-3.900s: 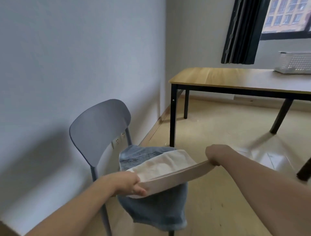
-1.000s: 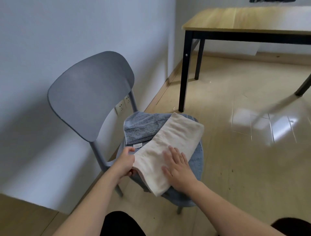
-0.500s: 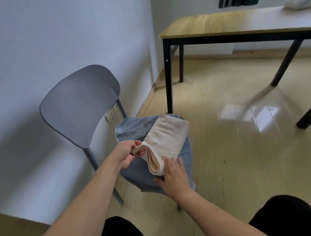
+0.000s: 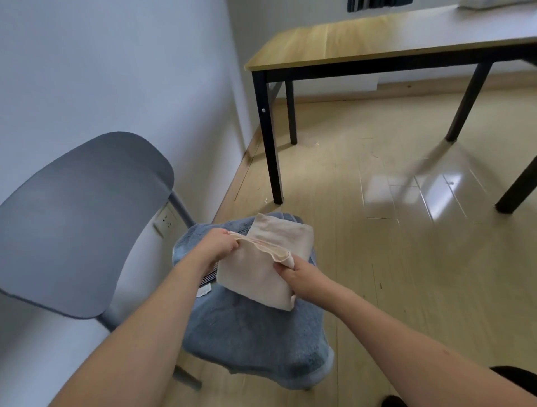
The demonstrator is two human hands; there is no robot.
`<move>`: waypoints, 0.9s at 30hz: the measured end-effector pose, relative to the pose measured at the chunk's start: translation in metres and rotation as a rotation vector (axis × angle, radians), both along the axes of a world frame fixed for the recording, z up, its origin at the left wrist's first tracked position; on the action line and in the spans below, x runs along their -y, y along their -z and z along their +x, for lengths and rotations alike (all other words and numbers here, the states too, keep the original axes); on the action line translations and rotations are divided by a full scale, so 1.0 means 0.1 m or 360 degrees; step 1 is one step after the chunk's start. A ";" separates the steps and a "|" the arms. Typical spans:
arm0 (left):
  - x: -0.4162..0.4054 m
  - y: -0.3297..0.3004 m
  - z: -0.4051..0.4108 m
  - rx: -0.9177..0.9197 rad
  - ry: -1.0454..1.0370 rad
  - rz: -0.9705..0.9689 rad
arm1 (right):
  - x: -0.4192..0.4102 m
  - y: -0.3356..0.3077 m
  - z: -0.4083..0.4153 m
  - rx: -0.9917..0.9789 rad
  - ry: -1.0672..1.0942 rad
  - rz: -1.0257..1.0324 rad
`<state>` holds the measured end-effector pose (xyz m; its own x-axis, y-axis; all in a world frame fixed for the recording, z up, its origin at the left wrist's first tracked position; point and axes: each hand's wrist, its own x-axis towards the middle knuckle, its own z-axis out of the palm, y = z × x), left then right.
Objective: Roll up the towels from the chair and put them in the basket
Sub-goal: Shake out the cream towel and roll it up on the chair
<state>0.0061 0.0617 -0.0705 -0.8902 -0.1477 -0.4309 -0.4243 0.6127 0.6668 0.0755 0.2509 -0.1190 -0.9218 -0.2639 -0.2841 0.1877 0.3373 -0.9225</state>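
Since half a second ago: right hand has come off the flat top of the beige towel and now grips it; the towel's near fold has been lifted, so the hemmed edge runs taut between both hands instead of curling at the left hand only. A second ago the towel lay flat and long across the seat with the right palm pressing it. Now it is doubled over, shorter.

Left hand: fingers closed, pinching the left end of the beige towel's hemmed edge. Right hand: fingers curled shut around the right end of the same edge, thumb side under the cloth. Both hands are clamped on the towel, neither spread.

Beige towel sits on the blue towel, toward the far side of the chair seat. Blue towel covers the seat and hangs over its front edge.

Labels: small white tag on the blue towel just beside the left forearm, next to a dark striped band; print is too small to read. No other writing legible.

Basket: only a white sliver at the top right, on the far end of the worktop, well apart from the chair.
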 end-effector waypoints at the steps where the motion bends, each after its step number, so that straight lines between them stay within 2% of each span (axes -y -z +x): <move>1: -0.05 0.03 -0.12 -0.0019 0.0003 0.0055 | -0.03 0.00 -0.10 -0.0002 0.0074 -0.0046; 7: -0.38 0.34 -0.66 -0.0078 -0.0024 0.0244 | -0.25 0.19 -0.65 0.0136 0.0417 -0.0165; 12: -0.42 0.67 -0.96 -0.0103 -0.0010 -0.0046 | -0.36 0.40 -0.97 0.0339 0.0633 -0.0109; 14: -0.42 0.77 -1.01 -0.0083 -0.0050 -0.0053 | -0.36 0.47 -1.04 0.0394 0.0735 -0.0133; 18: -0.51 0.73 -0.96 -0.0112 -0.0102 -0.0052 | -0.35 0.61 -1.12 0.0384 0.0923 -0.0456; 22: -0.55 0.66 -0.91 -0.0213 -0.0115 -0.0083 | -0.35 0.54 -1.06 0.0312 0.1002 -0.0515; 24: -0.53 0.57 -0.84 -0.0260 -0.0139 0.0023 | -0.37 0.41 -1.01 0.0307 0.0966 -0.0571; 27: -0.44 0.33 -0.70 -0.0239 -0.0230 0.0391 | -0.43 0.14 -0.88 0.0171 0.0777 -0.0666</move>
